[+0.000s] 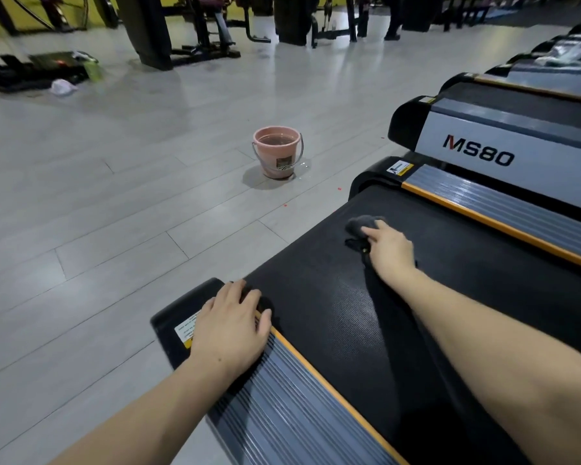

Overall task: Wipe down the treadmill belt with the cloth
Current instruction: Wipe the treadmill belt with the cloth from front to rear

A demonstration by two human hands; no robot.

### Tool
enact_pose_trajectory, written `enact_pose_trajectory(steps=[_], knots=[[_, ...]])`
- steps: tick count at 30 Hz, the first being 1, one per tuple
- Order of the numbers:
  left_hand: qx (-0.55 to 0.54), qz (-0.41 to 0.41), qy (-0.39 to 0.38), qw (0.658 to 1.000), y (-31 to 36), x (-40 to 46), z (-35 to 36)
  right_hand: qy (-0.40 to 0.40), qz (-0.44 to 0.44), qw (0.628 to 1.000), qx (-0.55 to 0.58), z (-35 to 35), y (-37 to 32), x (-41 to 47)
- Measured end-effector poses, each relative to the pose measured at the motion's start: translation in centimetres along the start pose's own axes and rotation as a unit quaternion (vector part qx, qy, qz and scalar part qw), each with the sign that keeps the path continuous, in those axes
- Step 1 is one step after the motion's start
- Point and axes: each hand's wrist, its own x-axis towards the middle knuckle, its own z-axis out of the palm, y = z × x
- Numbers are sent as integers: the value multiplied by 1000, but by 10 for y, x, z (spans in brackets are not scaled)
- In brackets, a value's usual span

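The treadmill belt (332, 317) runs black from under me toward one o'clock. My left hand (230, 327) lies flat at nine o'clock, fingers spread on the ribbed side rail (282, 404). My right hand (391, 251) presses the grey cloth (361, 224) onto the belt, fingers extended. A pink bucket (277, 152) stands at eleven o'clock.

Cloth (361, 223) half hidden under right hand (391, 250). Belt (332, 313) cut off at right and bottom edges. Label (185, 330) partly covered by left hand (230, 327), print unreadable.
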Motion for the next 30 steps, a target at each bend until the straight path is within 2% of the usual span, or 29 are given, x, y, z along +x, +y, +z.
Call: enact_pose_trajectory(steps=[2, 5, 7, 9, 11, 13, 14, 16, 17, 19, 22, 24, 30], knots=[[-3, -2, -8, 1000, -2, -4, 0, -3, -36, 999, -3, 3, -25, -31], [-5, -3, 1, 1000, -3, -10, 1, -24, -181, 981, 68, 16, -53, -101], [-5, -8, 6, 1000, -1, -15, 1, -55, -290, 949, 109, 17, -45, -130], [-1, -12, 4, 1000, 1, -18, 1, -64, -341, 934, 81, 9, -24, -112], [11, -3, 12, 1000, 2, -23, 2, -49, -276, 959, 26, 1, -3, -67], [21, 9, 24, 999, 3, -28, 1, -38, -117, 992, -20, -15, 20, -21], [24, 8, 24, 999, 4, -30, 2, -43, -53, 997, -22, -20, 29, -9], [21, -5, 17, 1000, 6, -32, 5, -43, 1, 999, -12, -18, 31, -10], [18, -12, 14, 1000, 8, -33, 8, -31, -1, 999, -12, -13, 22, -21], [16, -19, 20, 1000, 11, -35, 12, -2, -62, 998, 25, 2, -2, -57], [3, -25, 37, 999, 11, -36, 10, -74, -230, 964, 108, 16, -30, -120], [-6, -43, 50, 998, 11, -39, 7, -112, -298, 941, 116, 12, -32, -139], [-28, -91, 79, 992, 9, -40, 5, -120, -305, 940, 93, -22, 0, -165]])
